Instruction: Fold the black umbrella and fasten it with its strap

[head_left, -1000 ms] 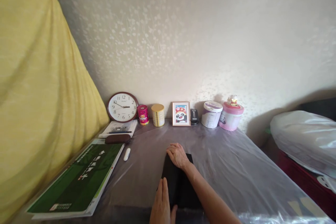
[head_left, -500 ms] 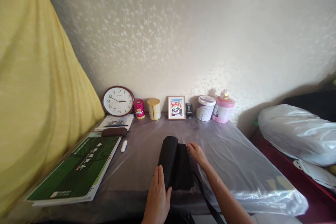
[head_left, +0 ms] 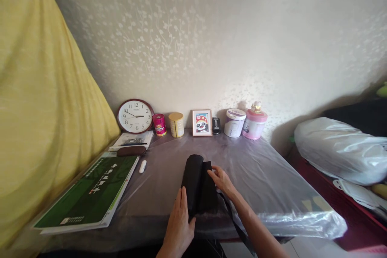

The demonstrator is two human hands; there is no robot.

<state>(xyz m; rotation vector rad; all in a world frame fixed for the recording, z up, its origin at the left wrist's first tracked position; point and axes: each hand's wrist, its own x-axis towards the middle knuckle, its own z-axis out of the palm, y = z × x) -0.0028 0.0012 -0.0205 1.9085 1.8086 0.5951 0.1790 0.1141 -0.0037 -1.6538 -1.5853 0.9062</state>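
Observation:
A rolled-up black fabric piece (head_left: 192, 183) lies near the table's front edge, with a flat flap (head_left: 208, 193) of it sticking out on the right. My left hand (head_left: 180, 221) grips the near left side of the roll, fingers together along it and thumb at its near end. With thumb and fingers, my right hand (head_left: 220, 178) holds the flap's upper right edge. From the flap's near right side a black strap (head_left: 237, 225) hangs down over the table edge under my right forearm. What the roll holds inside, if anything, is hidden.
Plastic film covers the table (head_left: 256, 181). To the left lie a green book (head_left: 90, 189), a brown case (head_left: 131, 150) and a small white object (head_left: 142, 166). Along the wall stand a clock (head_left: 135, 116), several canisters and a picture frame (head_left: 202, 123).
My right hand has shifted a little left, and the flap beside the roll shows narrower. The left hand keeps its hold on the roll. The view has moved slightly.

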